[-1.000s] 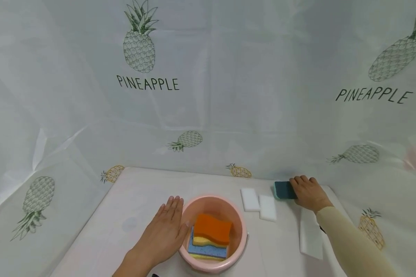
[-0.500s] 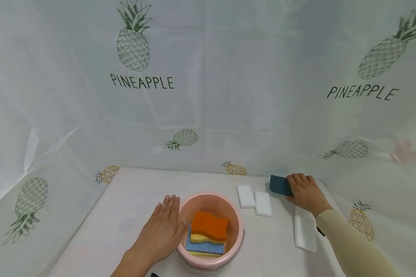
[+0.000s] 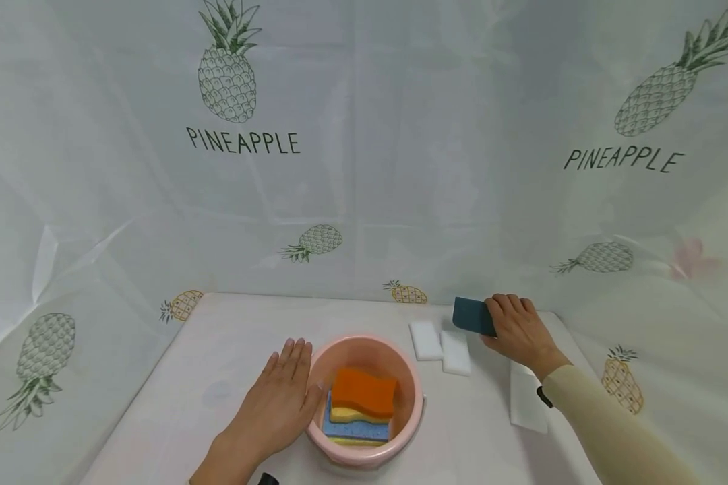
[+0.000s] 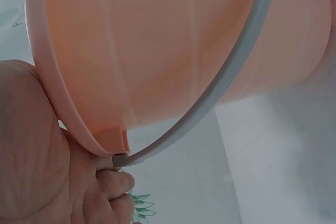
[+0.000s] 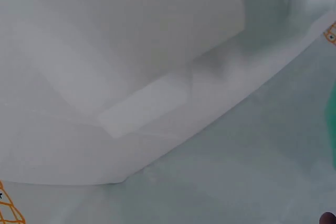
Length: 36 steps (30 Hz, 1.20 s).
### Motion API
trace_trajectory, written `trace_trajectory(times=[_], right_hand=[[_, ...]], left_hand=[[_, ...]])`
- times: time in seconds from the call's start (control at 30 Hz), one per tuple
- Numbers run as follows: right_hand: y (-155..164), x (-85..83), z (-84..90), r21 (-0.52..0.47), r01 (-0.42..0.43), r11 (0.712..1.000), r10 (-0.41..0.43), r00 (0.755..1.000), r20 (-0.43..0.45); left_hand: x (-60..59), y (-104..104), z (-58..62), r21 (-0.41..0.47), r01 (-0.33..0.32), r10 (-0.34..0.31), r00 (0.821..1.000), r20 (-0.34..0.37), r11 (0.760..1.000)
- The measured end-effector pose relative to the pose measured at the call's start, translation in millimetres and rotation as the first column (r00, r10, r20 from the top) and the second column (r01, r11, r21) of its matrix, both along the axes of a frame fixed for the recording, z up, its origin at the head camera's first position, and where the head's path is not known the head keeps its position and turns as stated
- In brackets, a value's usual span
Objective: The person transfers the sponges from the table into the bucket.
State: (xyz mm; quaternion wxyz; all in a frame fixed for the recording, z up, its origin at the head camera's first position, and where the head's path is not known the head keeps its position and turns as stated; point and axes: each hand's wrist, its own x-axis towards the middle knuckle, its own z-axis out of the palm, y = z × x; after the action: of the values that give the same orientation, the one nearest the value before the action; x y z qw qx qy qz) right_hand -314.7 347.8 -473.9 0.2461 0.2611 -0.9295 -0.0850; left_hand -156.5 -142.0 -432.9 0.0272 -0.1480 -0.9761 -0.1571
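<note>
My left hand (image 3: 276, 397) lies with straight fingers against the left rim of a pink bucket (image 3: 364, 459). In the left wrist view its fingers are beside the mount of the bucket's grey handle (image 4: 226, 77). Inside the bucket lie a wavy orange-topped sponge (image 3: 364, 393) with a yellow underside and, beneath it, a blue sponge (image 3: 356, 431) with a yellow layer. At the back right, my right hand (image 3: 518, 330) grips a dark teal sponge (image 3: 472, 316) by its right end, raised above the table. The right wrist view shows only its green edge (image 5: 332, 124) and one fingertip (image 5: 327, 218).
Two white rectangular pads (image 3: 425, 340) (image 3: 456, 352) lie right of the bucket. A longer white piece (image 3: 528, 403) lies under the right forearm. The white table (image 3: 218, 357) backs onto a pineapple-printed sheet (image 3: 425, 168).
My right hand has lifted the dark teal sponge off the table and carried it slightly left. The left hand stays at the bucket. The head view has shifted a little right.
</note>
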Motion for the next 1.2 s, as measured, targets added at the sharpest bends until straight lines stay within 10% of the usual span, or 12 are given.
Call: trace_trajectory(times=[1.2], right_hand=[[-182, 87.2, 81.7, -0.146, -0.27, 0.952, 0.273, 0.962, -0.003]], left_hand=[[1.8, 3, 2.6, -0.024, -0.005, 0.004, 0.999, -0.033, 1.0]])
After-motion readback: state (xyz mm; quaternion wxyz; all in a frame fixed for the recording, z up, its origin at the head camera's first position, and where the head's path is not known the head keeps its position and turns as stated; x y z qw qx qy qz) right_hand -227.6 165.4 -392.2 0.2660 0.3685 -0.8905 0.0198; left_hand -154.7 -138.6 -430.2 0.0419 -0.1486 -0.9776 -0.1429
